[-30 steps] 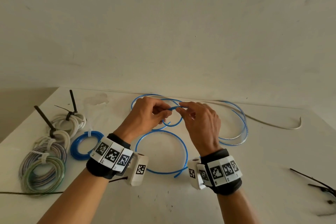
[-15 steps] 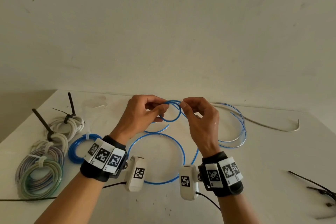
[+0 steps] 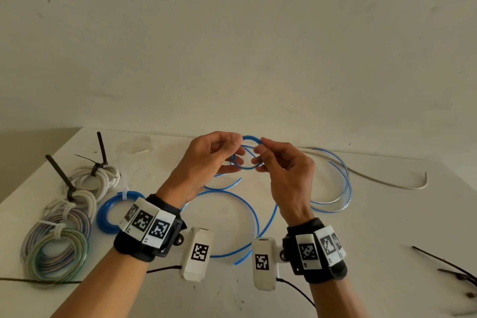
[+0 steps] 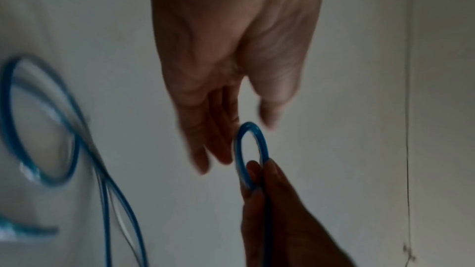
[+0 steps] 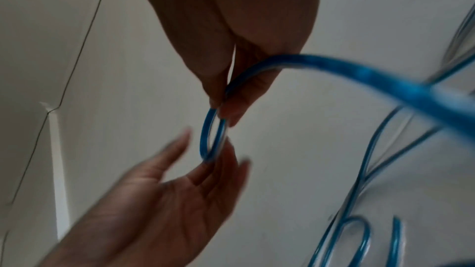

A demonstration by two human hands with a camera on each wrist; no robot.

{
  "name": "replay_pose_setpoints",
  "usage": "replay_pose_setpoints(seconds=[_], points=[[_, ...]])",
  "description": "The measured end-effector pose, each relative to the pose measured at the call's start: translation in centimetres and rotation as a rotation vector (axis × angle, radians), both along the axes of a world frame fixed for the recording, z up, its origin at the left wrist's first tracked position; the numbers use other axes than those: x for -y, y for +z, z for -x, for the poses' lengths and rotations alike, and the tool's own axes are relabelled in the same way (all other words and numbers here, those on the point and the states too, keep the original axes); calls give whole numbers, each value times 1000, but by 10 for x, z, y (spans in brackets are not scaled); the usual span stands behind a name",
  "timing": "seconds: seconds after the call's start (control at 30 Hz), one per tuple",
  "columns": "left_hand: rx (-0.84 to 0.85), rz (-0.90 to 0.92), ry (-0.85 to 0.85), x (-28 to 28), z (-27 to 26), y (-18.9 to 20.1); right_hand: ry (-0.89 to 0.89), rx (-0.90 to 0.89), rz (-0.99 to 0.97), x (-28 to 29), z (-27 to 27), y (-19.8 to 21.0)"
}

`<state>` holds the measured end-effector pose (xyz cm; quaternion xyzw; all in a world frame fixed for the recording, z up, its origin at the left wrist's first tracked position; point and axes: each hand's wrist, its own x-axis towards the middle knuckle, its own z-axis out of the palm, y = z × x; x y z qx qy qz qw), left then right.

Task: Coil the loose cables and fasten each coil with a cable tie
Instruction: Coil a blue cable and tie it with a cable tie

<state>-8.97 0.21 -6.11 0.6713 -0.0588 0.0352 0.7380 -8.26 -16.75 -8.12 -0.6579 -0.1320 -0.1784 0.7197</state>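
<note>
A long loose blue cable sprawls in wide curves over the white table. One end of it is bent into a small loop, raised above the table between my two hands. My right hand pinches that loop between thumb and fingers; the right wrist view shows the pinch on the loop. My left hand is to the left of the loop, fingers nearly straight and spread, their tips touching it. In the left wrist view the loop stands between the left thumb and fingers.
Several tied coils lie at the left: white ones with black ties, a blue one, and a multicoloured one. A loose white cable runs along the back right. Black cable ties lie at the right edge.
Both hands have risen a little with the small loop. The left hand's fingers have gone from pinching the cable to straighter and spread. The right hand keeps its pinch.
</note>
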Motion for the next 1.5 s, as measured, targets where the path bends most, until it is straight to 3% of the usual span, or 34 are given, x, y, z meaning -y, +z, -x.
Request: replay_pose_setpoints(seconds=[0.07, 0.17, 0.27, 0.4, 0.47, 0.6, 0.8, 1.0, 1.1, 1.17, 1.37, 1.5], points=[[-13, -154, -38, -2, -1, 0, 26, 35, 185, 3, 0, -1], [-87, -216, -139, -1, -1, -4, 61, 124, 425, 0, 4, -1], [-168, -241, -126, 2, -1, -6, 68, 198, 506, -1, 4, -1], [-154, -276, -61, 6, -2, -8, 43, 235, 514, -6, 7, -1], [-113, -186, 8, 8, -2, -8, 37, 187, 423, -10, 10, 0], [-110, 197, 160, 6, -2, 5, -21, 69, 164, -22, 17, 4], [-182, 411, 89, 12, 1, 9, 2, -6, 63, -31, 20, 1], [-291, 125, -104, 0, 6, 17, 132, 71, 344, 0, 9, 14], [-236, -139, -110, 4, 7, 10, 146, 103, 543, 5, 10, 14], [-224, -160, -80, 8, 6, 4, 142, 86, 536, 6, 9, 14], [-301, 311, 1, 8, 3, 13, 81, -1, 187, -7, 13, 12], [-317, 539, 34, 5, 4, 16, 68, -11, 92, -30, 25, 9]])
